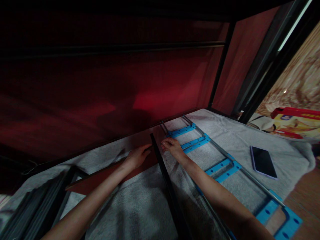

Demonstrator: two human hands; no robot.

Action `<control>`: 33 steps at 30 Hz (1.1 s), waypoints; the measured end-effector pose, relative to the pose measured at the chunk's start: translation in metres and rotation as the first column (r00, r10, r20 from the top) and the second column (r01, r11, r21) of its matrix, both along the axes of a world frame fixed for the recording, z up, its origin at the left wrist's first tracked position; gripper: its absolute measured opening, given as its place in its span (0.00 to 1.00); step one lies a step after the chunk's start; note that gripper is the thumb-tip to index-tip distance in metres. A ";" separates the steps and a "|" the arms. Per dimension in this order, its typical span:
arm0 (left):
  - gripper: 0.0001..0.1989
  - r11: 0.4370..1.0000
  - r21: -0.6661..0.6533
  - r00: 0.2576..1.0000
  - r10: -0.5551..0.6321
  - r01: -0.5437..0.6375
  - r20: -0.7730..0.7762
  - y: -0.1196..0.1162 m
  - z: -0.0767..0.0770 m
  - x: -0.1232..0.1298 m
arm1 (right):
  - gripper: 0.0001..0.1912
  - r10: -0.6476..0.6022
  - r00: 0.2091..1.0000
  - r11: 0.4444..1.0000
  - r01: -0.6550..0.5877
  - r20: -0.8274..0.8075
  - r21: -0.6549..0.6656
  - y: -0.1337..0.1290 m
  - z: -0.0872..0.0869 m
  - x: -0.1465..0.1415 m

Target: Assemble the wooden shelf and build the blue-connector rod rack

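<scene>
No lettering is legible. The red-and-yellow package (pixel 297 124) beyond the cloth's (pixel 235 135) right edge bears an unreadable blue emblem (pixel 286 117).

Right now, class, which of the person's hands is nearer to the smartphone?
Right. The right hand is left of the smartphone, by the blue-bracketed frame's left side; the left hand is farther left, beyond the black bar, by the reddish-brown board.

The rail frame (pixel 220 166) lies on the cloth (pixel 295 166) between bar (pixel 166 180) and phone (pixel 263 162).
</scene>
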State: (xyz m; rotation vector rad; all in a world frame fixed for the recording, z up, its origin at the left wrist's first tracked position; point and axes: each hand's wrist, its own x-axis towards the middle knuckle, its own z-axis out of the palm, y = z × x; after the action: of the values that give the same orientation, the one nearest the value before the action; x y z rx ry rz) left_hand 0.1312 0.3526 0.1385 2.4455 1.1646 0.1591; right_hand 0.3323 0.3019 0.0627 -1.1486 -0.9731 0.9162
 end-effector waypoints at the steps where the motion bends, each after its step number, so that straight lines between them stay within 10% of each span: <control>1: 0.25 1.000 0.000 1.000 -0.006 0.006 0.006 0.001 -0.001 0.000 | 0.08 -0.005 1.000 1.000 0.005 0.021 0.009 0.001 -0.001 0.000; 15: 0.25 0.998 -0.057 0.994 -0.031 0.037 0.100 0.002 -0.003 0.000 | 0.08 0.003 0.900 0.996 -0.042 0.435 0.079 0.003 0.014 -0.007; 33: 0.23 0.999 -0.034 0.996 0.020 -0.017 0.084 -0.001 -0.001 -0.001 | 0.08 -0.028 0.959 0.998 0.041 0.282 -0.040 0.003 0.013 -0.018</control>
State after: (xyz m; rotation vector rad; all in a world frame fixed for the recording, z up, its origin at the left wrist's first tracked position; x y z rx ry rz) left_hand 0.1305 0.3515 0.1378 2.3761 1.1447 0.2436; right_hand 0.3142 0.3047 0.0758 -1.3560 -1.1624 0.7622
